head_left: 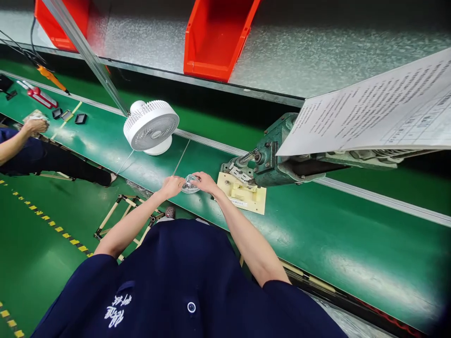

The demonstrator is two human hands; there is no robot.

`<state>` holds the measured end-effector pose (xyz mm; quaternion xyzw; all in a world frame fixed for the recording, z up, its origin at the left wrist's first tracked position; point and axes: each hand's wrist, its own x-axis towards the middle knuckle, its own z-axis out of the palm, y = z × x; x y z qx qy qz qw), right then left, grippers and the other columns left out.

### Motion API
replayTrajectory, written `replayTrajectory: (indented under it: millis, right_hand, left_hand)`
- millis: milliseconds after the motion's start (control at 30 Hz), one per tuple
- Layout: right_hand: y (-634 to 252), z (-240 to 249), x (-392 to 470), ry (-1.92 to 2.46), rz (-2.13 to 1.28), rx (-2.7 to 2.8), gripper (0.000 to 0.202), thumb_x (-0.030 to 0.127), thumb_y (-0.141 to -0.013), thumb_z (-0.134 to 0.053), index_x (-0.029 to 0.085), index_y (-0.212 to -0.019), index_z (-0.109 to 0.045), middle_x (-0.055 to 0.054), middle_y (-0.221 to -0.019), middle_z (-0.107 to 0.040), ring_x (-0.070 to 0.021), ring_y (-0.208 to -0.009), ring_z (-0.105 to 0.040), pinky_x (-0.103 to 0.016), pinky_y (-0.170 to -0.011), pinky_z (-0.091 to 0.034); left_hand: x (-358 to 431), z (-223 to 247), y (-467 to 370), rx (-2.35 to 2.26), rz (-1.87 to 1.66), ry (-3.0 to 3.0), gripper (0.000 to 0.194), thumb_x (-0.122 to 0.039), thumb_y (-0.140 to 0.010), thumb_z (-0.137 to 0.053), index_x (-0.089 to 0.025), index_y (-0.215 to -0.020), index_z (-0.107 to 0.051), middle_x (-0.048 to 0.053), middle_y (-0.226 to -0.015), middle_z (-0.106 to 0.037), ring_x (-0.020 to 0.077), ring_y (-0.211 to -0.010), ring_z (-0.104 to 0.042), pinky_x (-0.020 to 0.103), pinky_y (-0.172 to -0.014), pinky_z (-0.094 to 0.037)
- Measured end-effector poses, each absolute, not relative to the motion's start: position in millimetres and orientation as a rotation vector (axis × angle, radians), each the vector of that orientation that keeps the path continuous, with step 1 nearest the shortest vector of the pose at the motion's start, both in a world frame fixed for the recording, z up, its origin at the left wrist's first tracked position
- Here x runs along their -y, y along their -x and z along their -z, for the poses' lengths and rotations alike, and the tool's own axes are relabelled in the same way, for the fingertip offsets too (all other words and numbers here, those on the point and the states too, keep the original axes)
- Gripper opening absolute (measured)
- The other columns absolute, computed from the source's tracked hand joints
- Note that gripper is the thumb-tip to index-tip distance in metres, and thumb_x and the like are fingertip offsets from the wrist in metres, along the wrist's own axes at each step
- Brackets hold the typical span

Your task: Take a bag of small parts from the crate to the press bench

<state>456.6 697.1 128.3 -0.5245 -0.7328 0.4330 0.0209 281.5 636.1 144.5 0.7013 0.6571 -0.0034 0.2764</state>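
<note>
Between my two hands, at the front edge of the green bench, is a small clear plastic bowl (190, 189) with small shiny metal pieces in it. My left hand (172, 186) is closed on the bowl's left side. On the other side, my right hand (206, 182) has its fingers bent over the right rim; its fingertips are partly hidden. Just right of my right hand lies a cream fixture plate (259, 204) with a label. A green press machine (269, 164) stands over that plate.
A white fan (155, 126) stands on the bench (317, 225) to the left. Printed sheets (369, 108) hang over the press. Red bins (207, 68) sit on the shelf above. An orange screwdriver (51, 77) hangs far left, near a co-worker's hand (37, 125).
</note>
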Motion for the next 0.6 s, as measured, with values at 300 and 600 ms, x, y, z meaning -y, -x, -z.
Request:
replayTrajectory:
  millis: [300, 600]
  right_hand:
    - [-444.5, -134.1, -676.8, 1.851, -0.997, 2.257, 0.033, 0.004, -0.08, -0.044, 0.017, -0.103, -0.063, -0.012, -0.099, -0.065, -0.0213, -0.084, -0.06, -0.03, -0.072, -0.039]
    - [-438.8, -150.7, -689.9, 1.349, -1.23, 2.423, 0.022, 0.015, -0.086, -0.05, 0.017, -0.1, -0.066, -0.008, -0.095, -0.067, -0.0187, -0.086, -0.062, -0.028, -0.074, -0.046]
  left_hand:
    - [-621.7, -137.6, -276.2, -2.219, -0.305, -1.744, 0.038, -0.016, -0.094, -0.036, -0.014, -0.093, -0.074, 0.01, -0.071, -0.072, 0.0193, -0.061, -0.062, 0.027, -0.055, -0.034]
    - [-617.7, -129.1, -270.1, -1.864, -0.625, -1.899, 0.032, -0.013, -0.089, -0.046, -0.015, -0.097, -0.077, 0.005, -0.072, -0.072, 0.0122, -0.056, -0.057, 0.023, -0.054, -0.039]
